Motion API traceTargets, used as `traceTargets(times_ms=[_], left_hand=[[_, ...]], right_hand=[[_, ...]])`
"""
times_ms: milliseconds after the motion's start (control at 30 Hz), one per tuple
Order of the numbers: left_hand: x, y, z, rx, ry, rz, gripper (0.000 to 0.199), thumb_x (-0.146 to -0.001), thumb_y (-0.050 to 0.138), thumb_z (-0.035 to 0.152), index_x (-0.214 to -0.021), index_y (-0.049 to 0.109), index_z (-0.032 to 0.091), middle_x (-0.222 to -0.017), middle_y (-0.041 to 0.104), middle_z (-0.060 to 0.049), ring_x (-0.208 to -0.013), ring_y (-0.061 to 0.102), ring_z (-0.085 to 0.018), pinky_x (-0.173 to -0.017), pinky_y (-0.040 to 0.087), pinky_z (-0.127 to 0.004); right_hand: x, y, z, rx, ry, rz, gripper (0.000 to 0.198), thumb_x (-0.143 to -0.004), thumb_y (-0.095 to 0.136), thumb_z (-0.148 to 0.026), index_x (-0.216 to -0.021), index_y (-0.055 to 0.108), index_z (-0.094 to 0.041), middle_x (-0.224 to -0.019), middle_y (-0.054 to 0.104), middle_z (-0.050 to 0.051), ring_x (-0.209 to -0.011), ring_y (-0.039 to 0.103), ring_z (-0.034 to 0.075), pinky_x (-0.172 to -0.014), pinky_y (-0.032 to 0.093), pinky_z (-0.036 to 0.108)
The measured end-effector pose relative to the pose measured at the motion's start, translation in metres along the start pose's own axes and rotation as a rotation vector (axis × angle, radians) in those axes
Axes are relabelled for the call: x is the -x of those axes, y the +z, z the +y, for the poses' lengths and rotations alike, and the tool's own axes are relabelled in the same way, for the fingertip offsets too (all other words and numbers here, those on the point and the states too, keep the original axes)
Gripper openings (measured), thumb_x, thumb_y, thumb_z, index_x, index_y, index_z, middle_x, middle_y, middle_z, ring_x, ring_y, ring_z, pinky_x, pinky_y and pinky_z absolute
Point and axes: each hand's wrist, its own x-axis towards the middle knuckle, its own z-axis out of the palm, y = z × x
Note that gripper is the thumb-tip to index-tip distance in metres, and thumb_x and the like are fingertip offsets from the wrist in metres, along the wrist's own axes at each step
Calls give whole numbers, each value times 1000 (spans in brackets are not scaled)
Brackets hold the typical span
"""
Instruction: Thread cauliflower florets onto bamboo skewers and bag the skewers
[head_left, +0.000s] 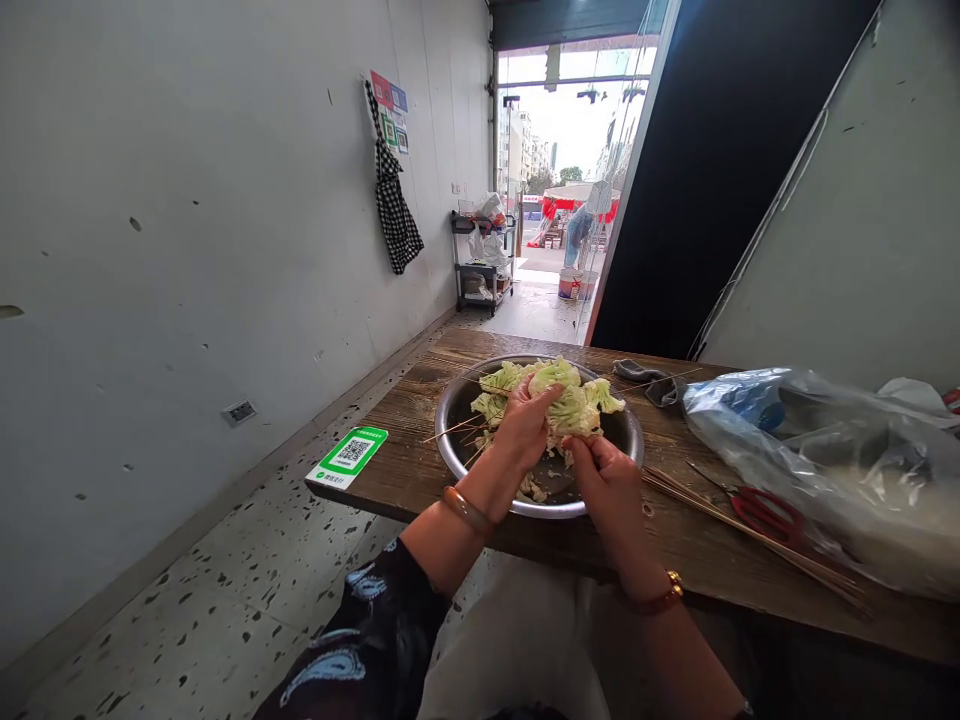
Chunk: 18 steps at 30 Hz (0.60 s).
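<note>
A wide metal bowl stands on the wooden table, with pale green-white cauliflower gathered over it. My left hand is closed round the cauliflower, its thumb lying along the top. At the lower edge of the same cauliflower, the fingers of my right hand are pinched together; what lies between them is hidden. Thin wooden skewers stick out over the bowl's left rim, by other florets. Small cauliflower crumbs lie in the bottom of the bowl.
Right of the bowl, a bundle of skewers lies by red-handled scissors and a large clear plastic bag. A grey cloth is behind. A green QR-code card sits at the table's left corner.
</note>
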Motion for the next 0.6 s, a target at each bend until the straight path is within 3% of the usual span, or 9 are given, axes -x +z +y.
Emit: traceTargets(times_ms=[233, 600], left_hand=[[-5, -4, 10, 14, 38, 68, 30, -63, 79, 33, -82, 64, 15, -73, 67, -1, -75, 65, -16, -71, 48, -27], [-7, -6, 6, -72, 82, 71, 29, -58, 80, 31, -66, 58, 14, -60, 59, 3, -58, 55, -9, -60, 43, -23]], right_hand=[[2, -1, -2, 47, -31, -35, 33, -92, 45, -40, -79, 67, -18, -73, 68, 3, -69, 59, 19, -65, 39, 28], [4, 1, 1, 87, -40, -17, 34, -93, 45, -40, -69, 59, -19, -63, 60, 0, -62, 52, 16, -60, 35, 26]])
